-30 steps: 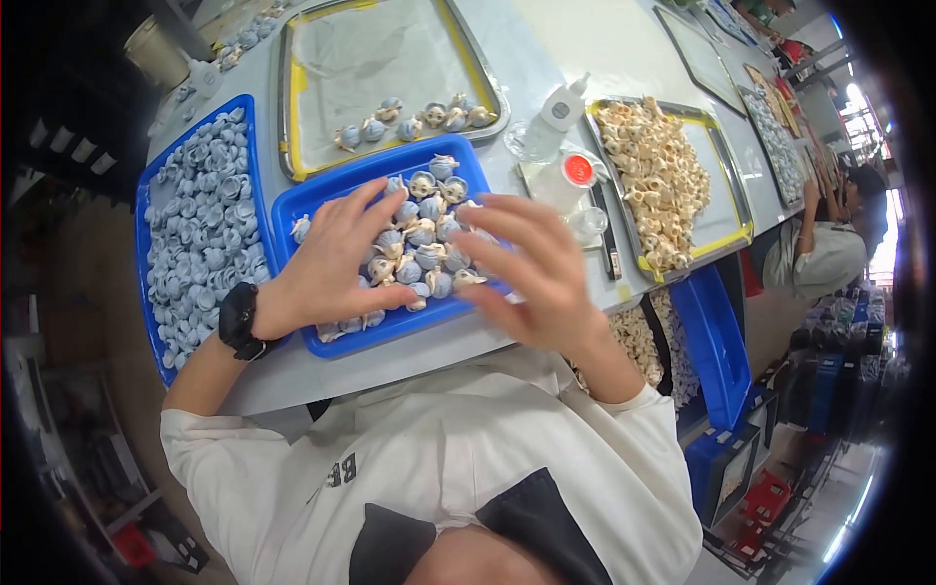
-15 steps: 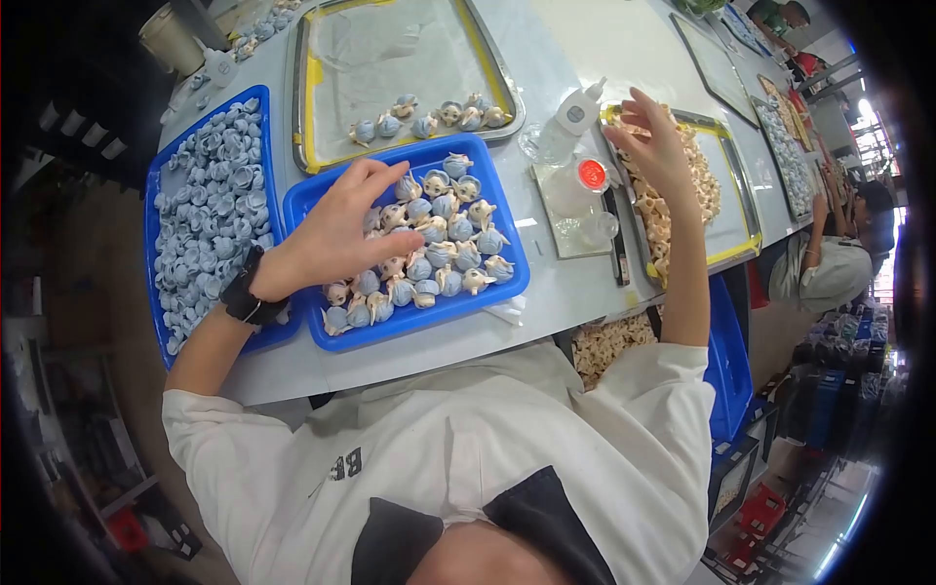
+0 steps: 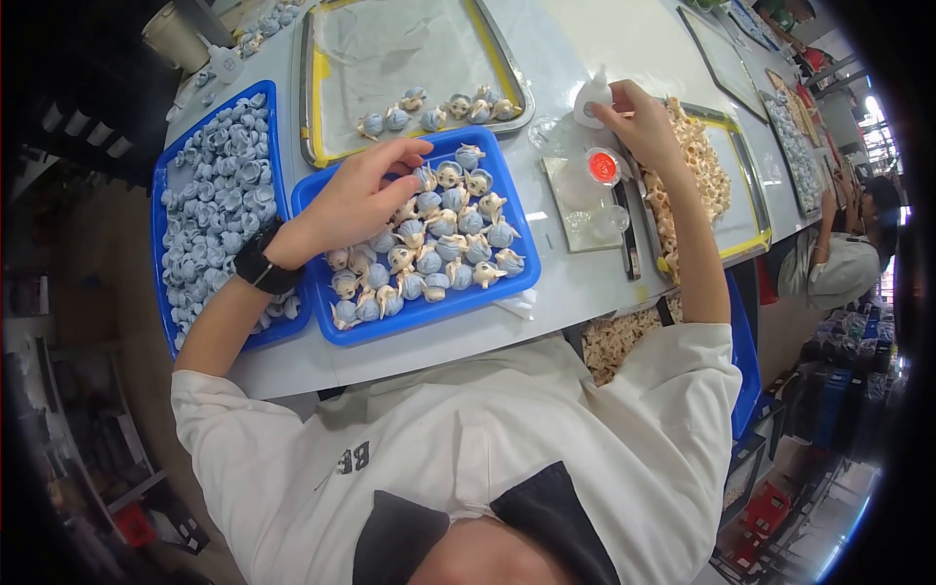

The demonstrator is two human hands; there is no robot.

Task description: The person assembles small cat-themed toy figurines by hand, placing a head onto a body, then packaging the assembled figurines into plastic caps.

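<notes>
My right hand (image 3: pixel 641 125) has its thumb and fingers closed on the side of a small white squeeze bottle (image 3: pixel 591 101) with a pointed nozzle. My left hand (image 3: pixel 363 193), with a dark watch on its wrist, hovers over a blue tray (image 3: pixel 419 330) of small doll heads (image 3: pixel 454 246) with light-blue hair. Its thumb and index finger are apart, close to a few heads at the tray's upper part. The other left fingers curl and are partly hidden.
At left, another blue tray (image 3: pixel 159 229) holds light-blue cup-shaped pieces (image 3: pixel 226 185). Doll heads stand along the near edge of a yellow-taped tray (image 3: pixel 310 97). Right of centre are a red-topped round container (image 3: pixel 604 168), a dark slim tool (image 3: pixel 631 255) and a tray of beige pieces (image 3: pixel 697 161).
My right hand has come down and left onto the squeeze bottle, which now stands more upright. My left fingers have drawn closer together over the doll heads. The whole view has shifted slightly.
</notes>
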